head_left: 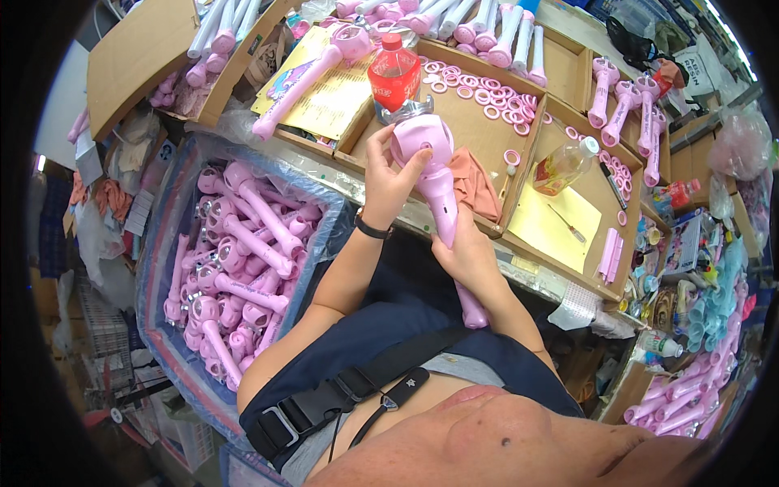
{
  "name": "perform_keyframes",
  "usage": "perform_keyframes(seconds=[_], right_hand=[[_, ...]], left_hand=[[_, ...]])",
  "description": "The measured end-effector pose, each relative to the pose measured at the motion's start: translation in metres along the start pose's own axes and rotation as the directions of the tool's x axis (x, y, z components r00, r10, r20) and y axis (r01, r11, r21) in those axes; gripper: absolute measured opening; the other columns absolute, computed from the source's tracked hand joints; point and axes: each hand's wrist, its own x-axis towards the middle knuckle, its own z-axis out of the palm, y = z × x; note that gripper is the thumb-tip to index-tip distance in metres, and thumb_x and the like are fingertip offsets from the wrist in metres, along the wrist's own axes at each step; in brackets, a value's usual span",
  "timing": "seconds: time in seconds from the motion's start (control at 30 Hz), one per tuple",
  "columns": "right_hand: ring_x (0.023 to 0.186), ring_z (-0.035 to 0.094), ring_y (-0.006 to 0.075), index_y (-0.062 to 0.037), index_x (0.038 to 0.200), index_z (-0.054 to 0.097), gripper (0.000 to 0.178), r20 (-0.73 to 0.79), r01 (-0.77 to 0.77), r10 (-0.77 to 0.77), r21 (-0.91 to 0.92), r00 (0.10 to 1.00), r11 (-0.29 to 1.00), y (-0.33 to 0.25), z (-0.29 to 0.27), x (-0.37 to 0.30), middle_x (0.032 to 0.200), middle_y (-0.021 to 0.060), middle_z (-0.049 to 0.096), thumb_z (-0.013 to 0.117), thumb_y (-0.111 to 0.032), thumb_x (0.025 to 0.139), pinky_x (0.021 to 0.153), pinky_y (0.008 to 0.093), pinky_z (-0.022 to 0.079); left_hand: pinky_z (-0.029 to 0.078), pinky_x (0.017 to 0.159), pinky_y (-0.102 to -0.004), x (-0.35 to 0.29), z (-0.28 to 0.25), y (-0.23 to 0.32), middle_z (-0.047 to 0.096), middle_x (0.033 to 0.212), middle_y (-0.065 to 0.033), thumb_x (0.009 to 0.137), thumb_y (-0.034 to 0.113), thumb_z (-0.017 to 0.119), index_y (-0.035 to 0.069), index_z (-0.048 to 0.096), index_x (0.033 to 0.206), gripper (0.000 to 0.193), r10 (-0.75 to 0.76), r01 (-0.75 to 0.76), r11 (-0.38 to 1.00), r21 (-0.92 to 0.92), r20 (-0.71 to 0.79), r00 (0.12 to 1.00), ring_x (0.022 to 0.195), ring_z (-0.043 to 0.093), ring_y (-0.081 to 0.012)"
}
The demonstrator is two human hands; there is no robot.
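A pink toy wand [438,183] is clamped at its handle by the right hand [469,256]; its round head is pinched by the left hand [388,180] at frame centre, seemingly mid-assembly; steady alignment is called for.

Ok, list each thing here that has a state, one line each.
Pink wand: upright, held in both hands.
Left hand: on the wand's round head.
Right hand: wrapped around the wand's handle.
Red bottle: standing, cap on.
Amber bottle: lying tilted, capped.
Blue bin: open, piled with pink wands.
Pink rings: loose in tray.
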Motion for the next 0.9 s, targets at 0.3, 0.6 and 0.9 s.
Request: perform_keyframes(seconds=[0.3,0.6,0.9], right_hand=[[0.081,0.061,0.0454,0.0022,0.122,0.038,0.056,-0.022,0.066,-0.063,0.143,0.998,0.988,0.009,0.004,0.001,0.092,0.0279,0.060,0.064,-0.020,0.078,0.071,0.0509,0.047],[0.063,0.058,0.0096,0.0008,0.126,0.040,0.053,0.414,-0.208,-0.253,0.791,0.875,0.576,0.012,0.005,0.009,0.086,0.0056,0.056,0.066,-0.021,0.086,0.057,0.0243,0.049],[0.077,0.063,0.0218,-0.0003,0.117,0.050,0.040,0.295,0.049,-0.293,0.624,0.909,0.780,0.024,0.013,0.015,0.093,0.0129,0.062,0.057,-0.031,0.092,0.070,0.0336,0.051]], left_hand=[[0.044,0.094,-0.0321,0.001,-0.003,-0.011,0.049,0.123,-0.0166,0.085,0.009,0.066,-0.003,0.031,0.130,0.058,0.086,-0.087,0.996,0.034,0.034,0.996,0.110,0.052,-0.0190],[0.047,0.088,-0.0398,-0.027,-0.005,-0.009,0.051,0.124,-0.0142,0.068,0.088,0.032,0.008,0.032,0.139,0.107,-0.199,0.236,0.759,-0.607,0.129,0.972,0.105,0.054,-0.0235],[0.038,0.051,-0.0227,-0.013,-0.018,-0.031,0.049,0.133,-0.0147,0.061,0.084,0.051,0.006,0.026,0.142,0.115,-0.169,0.388,0.514,-0.765,0.353,0.920,0.061,0.048,-0.0103]])
